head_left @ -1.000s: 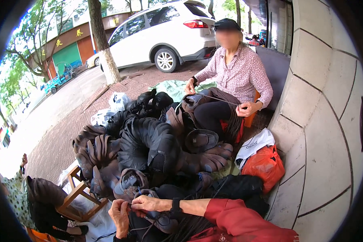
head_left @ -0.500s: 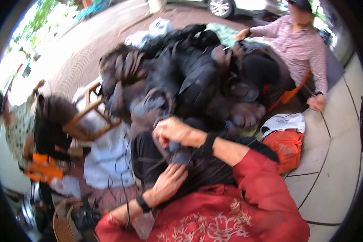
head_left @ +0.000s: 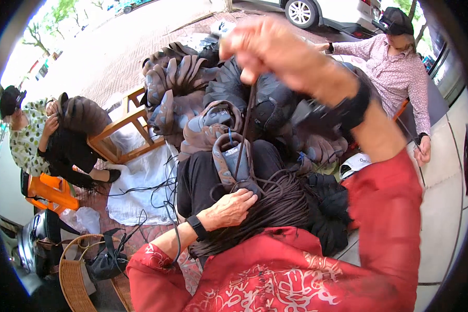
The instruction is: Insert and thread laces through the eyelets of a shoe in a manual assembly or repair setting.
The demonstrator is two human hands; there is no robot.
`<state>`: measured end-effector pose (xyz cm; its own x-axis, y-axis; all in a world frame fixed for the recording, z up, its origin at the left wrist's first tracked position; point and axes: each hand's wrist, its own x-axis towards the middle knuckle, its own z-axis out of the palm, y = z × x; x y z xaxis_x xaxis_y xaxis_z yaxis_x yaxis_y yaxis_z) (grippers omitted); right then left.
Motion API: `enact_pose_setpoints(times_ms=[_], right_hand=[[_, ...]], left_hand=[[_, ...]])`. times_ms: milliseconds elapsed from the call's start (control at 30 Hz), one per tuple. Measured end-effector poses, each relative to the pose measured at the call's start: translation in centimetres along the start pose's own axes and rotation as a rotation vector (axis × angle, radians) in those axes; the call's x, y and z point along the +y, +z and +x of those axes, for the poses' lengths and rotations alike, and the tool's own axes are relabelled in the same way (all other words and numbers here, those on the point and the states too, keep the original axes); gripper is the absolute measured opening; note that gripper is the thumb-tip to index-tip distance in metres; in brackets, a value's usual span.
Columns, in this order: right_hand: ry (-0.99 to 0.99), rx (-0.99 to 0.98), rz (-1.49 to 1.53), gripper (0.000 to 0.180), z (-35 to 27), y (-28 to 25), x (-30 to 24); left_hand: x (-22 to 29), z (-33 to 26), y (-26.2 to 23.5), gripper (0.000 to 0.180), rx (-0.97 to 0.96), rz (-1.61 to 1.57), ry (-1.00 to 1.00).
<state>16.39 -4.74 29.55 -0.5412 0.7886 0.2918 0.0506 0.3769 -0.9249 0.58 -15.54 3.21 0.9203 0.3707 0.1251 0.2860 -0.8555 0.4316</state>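
On my lap lies a brown and grey-blue shoe upper (head_left: pixel 224 158) with its opening facing away from me. My left hand (head_left: pixel 228 207) is closed over its toe end. My right hand (head_left: pixel 270 49) is raised high above the lap, slightly blurred, with fingers pinched on a dark brown shoelace (head_left: pixel 248 117). That lace runs taut from the fingers down to the shoe upper. A thick bundle of dark laces (head_left: pixel 281 203) lies across my thighs, beneath and beside the left hand.
A big heap of shoe uppers (head_left: pixel 192 78) rises beyond my knees. Left of it stand a wooden stool (head_left: pixel 109 151) and a seated person (head_left: pixel 31 130) holding uppers. Another person (head_left: pixel 400 78) sits at the right. A wicker chair (head_left: pixel 70 275) is at the lower left.
My right hand has risen from close over the shoe upper to high above it, drawing the lace up. The left hand has stayed low at the toe end, moving slightly.
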Motion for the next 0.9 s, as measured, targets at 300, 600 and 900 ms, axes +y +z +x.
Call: enact_pose_setpoints(times_ms=[300, 600, 900], right_hand=[[-0.135, -0.005, -0.402, 0.025, 1.1, -4.6, -11.4], [-0.200, -0.040, -0.386, 0.024, 1.2, -4.1, -12.4], [-0.253, -0.063, -0.370, 0.024, 0.4, -4.2, -12.6]], left_hand=[[0.1, 0.7, 0.0, 0.053, 0.027, 0.073, 0.056], [0.7, 0.4, 0.1, 0.052, 0.040, 0.066, -0.025], [-2.9, -0.2, -0.7, 0.012, 0.581, -0.200, -0.388]])
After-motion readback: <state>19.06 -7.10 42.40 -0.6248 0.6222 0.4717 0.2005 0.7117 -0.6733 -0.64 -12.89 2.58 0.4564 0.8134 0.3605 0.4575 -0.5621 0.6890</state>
